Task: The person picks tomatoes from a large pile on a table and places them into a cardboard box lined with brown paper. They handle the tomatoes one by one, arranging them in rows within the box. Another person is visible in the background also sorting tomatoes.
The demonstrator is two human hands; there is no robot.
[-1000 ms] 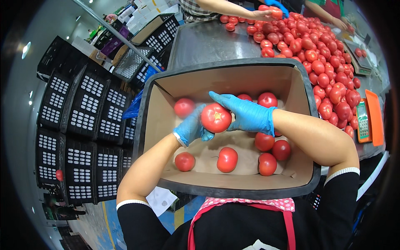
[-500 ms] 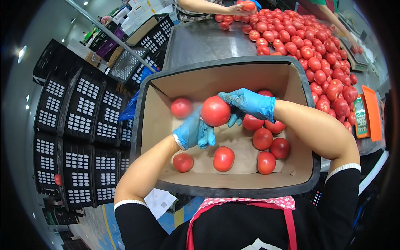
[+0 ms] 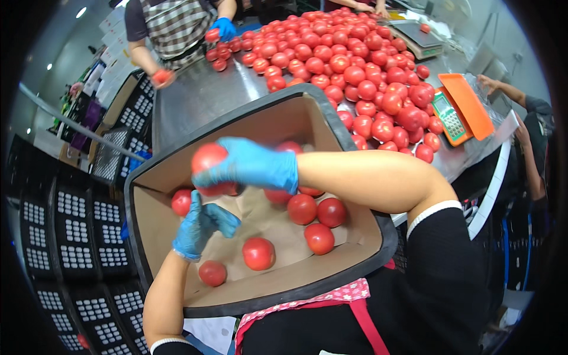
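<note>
My right hand (image 3: 251, 167), in a blue glove, grips a red tomato (image 3: 209, 168) over the left part of a cardboard-lined black crate (image 3: 355, 251). My left hand (image 3: 199, 225), also in a blue glove, hovers just below that tomato with its fingers apart and holds nothing. Several tomatoes lie on the crate floor: one at the left wall (image 3: 182, 202), two near the front (image 3: 258, 253) (image 3: 212, 273), and a cluster at the right (image 3: 316, 216).
A steel table (image 3: 201, 97) behind the crate carries a large heap of tomatoes (image 3: 361, 65). An orange tray (image 3: 470, 105) and a calculator (image 3: 448, 116) lie at its right edge. Another person in blue gloves (image 3: 224, 28) handles tomatoes at the far side. Stacked black crates (image 3: 71, 248) stand at my left.
My right hand has carried the tomato leftward over the crate. My left hand has let go of it and dropped lower. The view has swung so the crate looks tilted.
</note>
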